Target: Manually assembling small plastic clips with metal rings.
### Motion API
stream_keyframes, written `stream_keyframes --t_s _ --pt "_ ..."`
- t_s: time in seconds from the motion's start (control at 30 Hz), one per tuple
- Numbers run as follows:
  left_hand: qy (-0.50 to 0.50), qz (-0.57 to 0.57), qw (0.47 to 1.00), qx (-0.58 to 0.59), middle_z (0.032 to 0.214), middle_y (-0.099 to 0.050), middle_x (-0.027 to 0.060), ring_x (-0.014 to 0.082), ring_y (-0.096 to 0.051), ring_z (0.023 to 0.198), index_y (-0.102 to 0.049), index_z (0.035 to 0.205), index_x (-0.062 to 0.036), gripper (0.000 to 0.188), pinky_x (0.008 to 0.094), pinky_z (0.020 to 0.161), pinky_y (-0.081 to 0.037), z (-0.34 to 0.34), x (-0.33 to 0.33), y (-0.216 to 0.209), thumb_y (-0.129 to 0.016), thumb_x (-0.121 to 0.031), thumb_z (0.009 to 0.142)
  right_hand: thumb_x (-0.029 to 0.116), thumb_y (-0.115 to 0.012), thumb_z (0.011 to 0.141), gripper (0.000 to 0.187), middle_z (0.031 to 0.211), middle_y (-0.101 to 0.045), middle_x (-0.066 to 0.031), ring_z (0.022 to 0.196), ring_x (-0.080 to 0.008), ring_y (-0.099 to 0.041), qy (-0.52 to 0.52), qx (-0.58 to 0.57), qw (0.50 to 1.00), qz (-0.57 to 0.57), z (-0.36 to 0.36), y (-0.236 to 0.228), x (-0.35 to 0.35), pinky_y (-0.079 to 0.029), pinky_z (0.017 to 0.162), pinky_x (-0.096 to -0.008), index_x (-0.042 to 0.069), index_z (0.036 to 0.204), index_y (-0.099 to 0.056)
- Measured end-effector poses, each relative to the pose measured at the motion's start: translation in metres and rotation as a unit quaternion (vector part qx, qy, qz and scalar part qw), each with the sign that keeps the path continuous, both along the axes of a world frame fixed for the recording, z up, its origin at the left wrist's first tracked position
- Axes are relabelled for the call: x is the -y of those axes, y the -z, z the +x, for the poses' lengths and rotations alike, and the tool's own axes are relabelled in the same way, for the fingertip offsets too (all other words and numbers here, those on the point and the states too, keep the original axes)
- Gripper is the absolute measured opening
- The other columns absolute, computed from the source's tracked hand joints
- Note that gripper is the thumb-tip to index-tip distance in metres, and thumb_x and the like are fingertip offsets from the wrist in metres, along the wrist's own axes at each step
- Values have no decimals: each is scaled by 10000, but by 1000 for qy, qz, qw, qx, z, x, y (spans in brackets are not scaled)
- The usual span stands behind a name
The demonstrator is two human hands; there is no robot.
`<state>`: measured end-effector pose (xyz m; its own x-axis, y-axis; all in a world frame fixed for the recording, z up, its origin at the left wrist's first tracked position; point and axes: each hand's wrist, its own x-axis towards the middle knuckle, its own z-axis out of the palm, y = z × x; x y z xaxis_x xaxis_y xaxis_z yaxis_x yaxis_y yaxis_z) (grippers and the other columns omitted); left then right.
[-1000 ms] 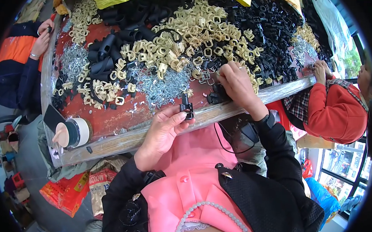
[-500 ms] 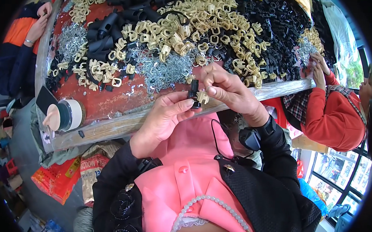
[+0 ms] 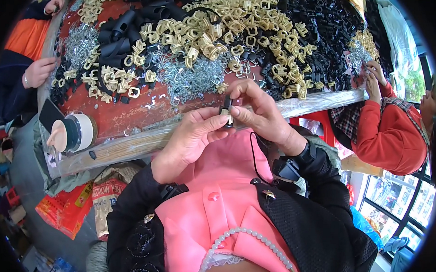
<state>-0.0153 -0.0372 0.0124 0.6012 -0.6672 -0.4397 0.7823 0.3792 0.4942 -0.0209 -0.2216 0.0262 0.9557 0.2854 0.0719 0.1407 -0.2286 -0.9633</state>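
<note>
Just over the table's near edge, my left hand point(image 3: 191, 135) pinches a small black plastic part point(image 3: 226, 103) with a cream piece point(image 3: 225, 112) set against it. My right hand point(image 3: 260, 113) is closed on the upper end of the same black part, its thumb pressing close to the cream piece. Fingers cover much of both pieces, so how they fit together is hidden. Beyond my hands lies a heap of small silver metal clips point(image 3: 193, 79), with cream plastic loops point(image 3: 212, 43) piled behind it.
Black plastic parts point(image 3: 329, 43) cover the right side of the table point(image 3: 125, 146). Larger black tubes point(image 3: 117, 39) and a round container point(image 3: 82, 132) are at the left. A co-worker in red point(image 3: 391, 129) sits at right; another person's hand point(image 3: 40, 72) rests by the left edge.
My right hand has come down and left onto the black part, and the cream piece is now mostly covered. At left, the other person's hands have moved apart.
</note>
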Motion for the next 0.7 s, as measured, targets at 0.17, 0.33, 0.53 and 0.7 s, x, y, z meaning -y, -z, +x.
stream_keyframes --t_s 0.17,0.33,0.53,0.7 --pt "-10 14 999 47 833 -594 115 164 -600 713 -533 939 31 215 203 616 -505 5 -9 6 -548 -119 785 114 -590 718 202 834 -517 -49 789 -197 -501 37 221 851 -475 6 -10 33 -382 677 -319 68 891 -496" --pt "-12 31 998 49 835 -591 122 152 -596 701 -533 923 34 220 201 613 -502 5 0 4 -541 -139 786 88 -578 682 214 800 -521 -59 763 -241 -502 44 191 835 -514 14 25 53 -375 655 -349 82 886 -515" --pt "-35 25 999 33 851 -590 127 160 -597 721 -525 937 32 217 205 622 -503 4 -3 6 -539 -127 789 83 -552 753 124 687 -522 -49 587 -165 -488 117 176 909 -358 22 16 53 -376 551 -267 46 871 -544" --pt "-39 20 999 28 815 -592 68 144 -592 717 -549 926 4 196 217 643 -483 5 -2 5 -567 -127 782 98 -530 813 136 630 -509 7 537 -54 -446 160 -55 982 -86 20 -2 47 -345 476 -182 2 905 -558"
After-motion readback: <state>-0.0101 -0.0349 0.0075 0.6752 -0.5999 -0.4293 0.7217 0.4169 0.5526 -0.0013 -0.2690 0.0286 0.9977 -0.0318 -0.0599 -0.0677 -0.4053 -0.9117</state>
